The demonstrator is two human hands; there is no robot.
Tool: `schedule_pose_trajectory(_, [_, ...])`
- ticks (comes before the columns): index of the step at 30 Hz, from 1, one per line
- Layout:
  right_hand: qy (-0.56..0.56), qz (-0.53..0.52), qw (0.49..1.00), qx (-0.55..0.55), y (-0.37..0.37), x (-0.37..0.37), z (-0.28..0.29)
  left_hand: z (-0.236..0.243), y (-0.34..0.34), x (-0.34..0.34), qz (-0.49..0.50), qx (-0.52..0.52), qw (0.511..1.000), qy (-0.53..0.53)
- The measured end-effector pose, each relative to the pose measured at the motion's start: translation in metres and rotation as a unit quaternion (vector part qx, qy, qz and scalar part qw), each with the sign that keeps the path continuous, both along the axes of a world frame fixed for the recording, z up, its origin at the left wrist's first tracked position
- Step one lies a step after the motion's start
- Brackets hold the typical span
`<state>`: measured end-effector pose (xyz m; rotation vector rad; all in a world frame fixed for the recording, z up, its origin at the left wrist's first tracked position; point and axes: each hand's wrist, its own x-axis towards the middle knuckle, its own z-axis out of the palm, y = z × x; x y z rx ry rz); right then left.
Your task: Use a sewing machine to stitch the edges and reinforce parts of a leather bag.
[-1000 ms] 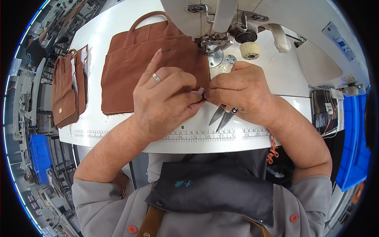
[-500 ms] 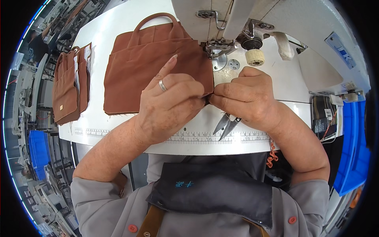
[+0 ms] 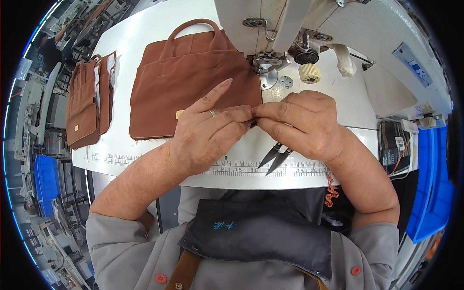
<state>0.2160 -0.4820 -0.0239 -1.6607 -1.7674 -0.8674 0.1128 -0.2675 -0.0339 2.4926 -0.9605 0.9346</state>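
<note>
A brown bag with a looped handle lies flat, its upper right edge by the presser foot of the sewing machine. My left hand, a ring on one finger, pinches the bag's lower right corner, with the index finger raised. Facing it, my right hand has its thumb and fingertips closed on the same corner. The fingertips nearly meet and hide most of the corner. From beneath my right hand poke the dark blades of small scissors; their handles are hidden, partly open blades pointing toward me.
More brown bag pieces stand at the table's left edge. A printed ruler runs along the front of the white table. An orange coiled cord hangs at the front edge. Blue bins stand at the right.
My fingertips have shifted at the corner and my left hand has rolled slightly, uncovering a gold tag on the bag. The scissor blades have moved slightly toward me and closer together.
</note>
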Motion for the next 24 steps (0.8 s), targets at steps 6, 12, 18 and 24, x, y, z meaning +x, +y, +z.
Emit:
schedule_pose_trajectory(6, [-0.023,-0.004,1.0,0.007,0.0005,0.0005,0.0006,0.002,-0.0016,0.0015,-0.013,0.017,0.999,-0.045])
schedule_pose_trajectory(12, [0.001,-0.003,0.999,-0.04,-0.0018,0.0004,0.0029,0.0053,-0.0001,-0.0005,-0.029,0.03,0.998,-0.041])
schedule_pose_trajectory(18, [0.009,-0.014,0.999,-0.029,-0.0022,-0.001,0.0053,0.0056,-0.0021,-0.0005,-0.032,0.007,0.999,-0.016])
schedule_pose_trajectory(24, [-0.016,-0.025,0.999,-0.045,-0.0057,-0.0068,0.006,0.0077,0.0024,-0.0027,-0.021,0.03,0.999,-0.014])
